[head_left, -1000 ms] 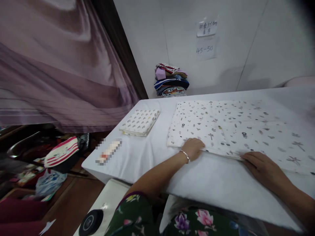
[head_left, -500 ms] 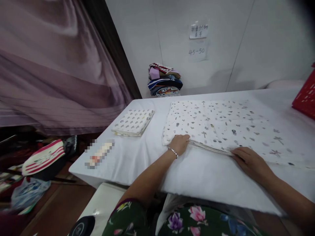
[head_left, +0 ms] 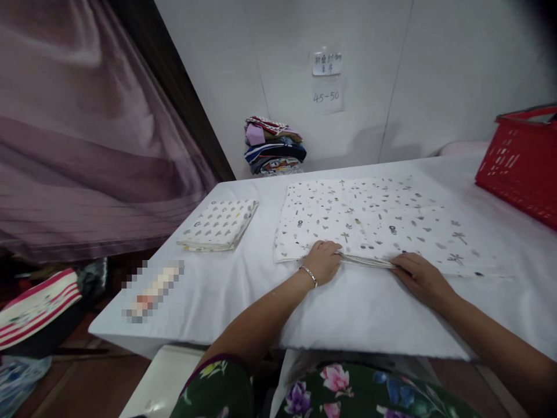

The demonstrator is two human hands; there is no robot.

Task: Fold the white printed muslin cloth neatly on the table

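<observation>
A white cloth with small dark prints [head_left: 369, 220] lies folded flat on the white table [head_left: 261, 290]. My left hand [head_left: 322, 260], with a bracelet at the wrist, rests on the cloth's near edge toward its left corner, fingers curled onto the layered edge. My right hand [head_left: 418, 275] lies on the same near edge further right, fingers pressed to the layers. Whether either hand pinches the edge or only presses it is hard to tell.
A small folded printed cloth [head_left: 219, 224] sits left of the big one. A stack of folded clothes [head_left: 273, 145] stands at the back by the wall. A red basket [head_left: 522, 162] is at the right. A blurred-out item [head_left: 152, 290] lies near the table's left corner.
The view has turned to the right, bringing the red basket into sight. Both hands stay on the cloth's near edge and have drawn a little closer together.
</observation>
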